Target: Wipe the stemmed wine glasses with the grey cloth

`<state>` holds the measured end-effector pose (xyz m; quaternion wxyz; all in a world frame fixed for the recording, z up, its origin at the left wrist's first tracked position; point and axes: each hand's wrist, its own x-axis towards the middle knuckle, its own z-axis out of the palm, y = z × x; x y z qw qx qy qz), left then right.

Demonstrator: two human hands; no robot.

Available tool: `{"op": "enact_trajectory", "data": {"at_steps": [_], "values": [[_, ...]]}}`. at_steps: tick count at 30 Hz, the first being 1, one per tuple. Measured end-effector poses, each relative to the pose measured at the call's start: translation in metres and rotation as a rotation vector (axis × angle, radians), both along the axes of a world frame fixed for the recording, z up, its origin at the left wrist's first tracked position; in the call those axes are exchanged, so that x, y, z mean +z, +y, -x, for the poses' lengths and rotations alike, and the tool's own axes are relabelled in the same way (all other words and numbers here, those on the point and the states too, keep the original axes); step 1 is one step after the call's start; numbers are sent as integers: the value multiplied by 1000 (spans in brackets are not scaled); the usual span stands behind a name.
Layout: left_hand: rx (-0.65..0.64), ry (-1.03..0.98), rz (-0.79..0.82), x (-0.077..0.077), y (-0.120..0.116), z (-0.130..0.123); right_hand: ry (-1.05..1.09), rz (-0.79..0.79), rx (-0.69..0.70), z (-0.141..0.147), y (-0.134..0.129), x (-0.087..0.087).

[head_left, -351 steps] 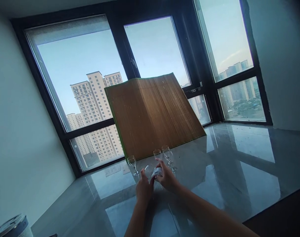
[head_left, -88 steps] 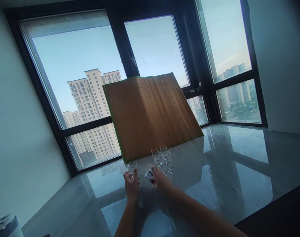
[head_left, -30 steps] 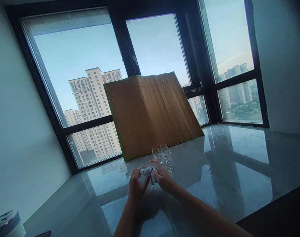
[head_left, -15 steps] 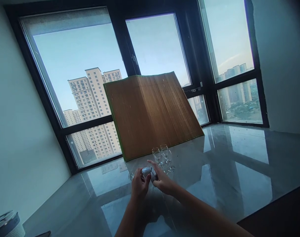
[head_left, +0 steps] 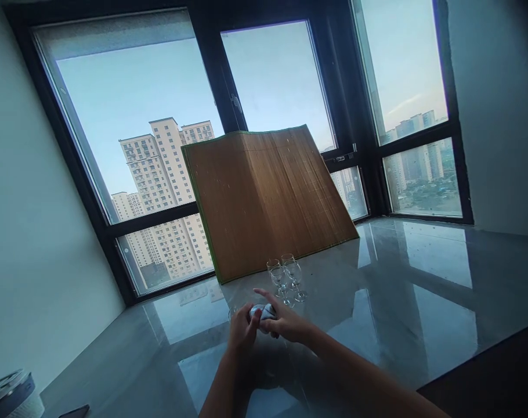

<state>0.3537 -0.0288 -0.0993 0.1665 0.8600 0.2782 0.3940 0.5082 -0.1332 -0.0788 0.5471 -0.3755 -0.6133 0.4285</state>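
Note:
A small stemmed glass (head_left: 263, 312) is held on its side between my two hands above the counter. Its rounded bowl looks silvery and pale; whether a cloth is in or around it I cannot tell. My left hand (head_left: 243, 328) is closed round the left part, thumb on the near side, with a faint clear rim showing beyond its fingers. My right hand (head_left: 285, 320) grips the right end, its index finger stretched out above the bowl. Just behind my right hand, several clear stemmed glasses (head_left: 292, 274) stand upright in a tight group.
A brown woven mat (head_left: 268, 203) with green edging leans against the dark-framed window behind the glasses. The glossy grey counter (head_left: 403, 325) reflects the light. At the lower left are a lidded paper cup (head_left: 14, 397) and a dark flat object (head_left: 75, 412).
The held glass has turned in my hands and shows less of its bowl. My right hand has shifted slightly left, its index finger reaching further out. The standing glasses have not moved.

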Motion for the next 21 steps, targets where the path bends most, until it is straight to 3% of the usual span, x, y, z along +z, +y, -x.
{"op": "enact_trajectory", "data": {"at_steps": [3,12,15,17,21], "values": [[-40,-84,118,2,1,-1,59,5,-2,0,4,0],[-132,-306,673,-2,7,-12,155,1,-167,-3,4,7],[-196,-429,874,-2,6,-14,227,5,-154,-2,4,8],[-236,-613,1029,2,6,-10,387,-5,-110,-5,5,11],[-374,-1226,1278,18,11,18,805,-97,-153,-26,9,21]]}}
